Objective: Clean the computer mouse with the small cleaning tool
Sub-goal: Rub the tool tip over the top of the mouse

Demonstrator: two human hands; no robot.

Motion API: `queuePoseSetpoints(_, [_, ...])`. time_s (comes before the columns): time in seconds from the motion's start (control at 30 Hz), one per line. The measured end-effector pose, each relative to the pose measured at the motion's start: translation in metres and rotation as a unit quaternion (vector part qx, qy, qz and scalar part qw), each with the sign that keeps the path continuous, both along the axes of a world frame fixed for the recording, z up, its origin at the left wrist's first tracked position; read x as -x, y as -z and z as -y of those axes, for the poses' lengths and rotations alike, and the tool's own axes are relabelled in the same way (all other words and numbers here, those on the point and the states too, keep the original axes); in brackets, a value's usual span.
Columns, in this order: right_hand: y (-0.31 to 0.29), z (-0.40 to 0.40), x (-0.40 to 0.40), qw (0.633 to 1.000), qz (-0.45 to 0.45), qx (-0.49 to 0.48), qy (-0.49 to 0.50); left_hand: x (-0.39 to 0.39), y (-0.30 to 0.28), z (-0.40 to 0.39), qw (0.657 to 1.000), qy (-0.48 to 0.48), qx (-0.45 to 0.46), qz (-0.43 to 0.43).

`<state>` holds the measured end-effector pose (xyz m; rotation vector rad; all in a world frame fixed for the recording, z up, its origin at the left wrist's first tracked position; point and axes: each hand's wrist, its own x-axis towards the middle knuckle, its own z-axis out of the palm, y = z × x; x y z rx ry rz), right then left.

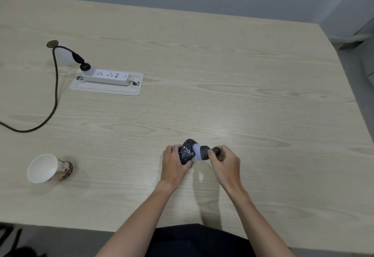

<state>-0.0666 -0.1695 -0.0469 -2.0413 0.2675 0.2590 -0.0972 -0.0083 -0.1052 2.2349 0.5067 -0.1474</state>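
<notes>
Left hand (pixel 175 162) grips the computer mouse (pixel 187 151) — black, flecked with white specks — tilted on the tabletop (pixel 222 74) near the middle of its near edge. Right hand (pixel 224 160) is closed around the small cleaning tool (pixel 204 152), its pale head touching the mouse's right side. Paper cup (pixel 47 168) stands toward the near left corner — power strip (pixel 106 76) lies farther back.

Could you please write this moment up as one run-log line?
step: cleaning | left hand: holds mouse | right hand: presses brush against mouse | debris: white specks on mouse | nearby: paper cup, power strip
</notes>
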Motion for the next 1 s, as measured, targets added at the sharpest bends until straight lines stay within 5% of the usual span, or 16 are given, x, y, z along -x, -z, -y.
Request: queuePoseSetpoints(1.0, [0.02, -0.003, -0.003, 0.997, -0.013, 0.046, -0.06, -0.008, -0.008, -0.012, 0.999, 0.022, 0.022, -0.015])
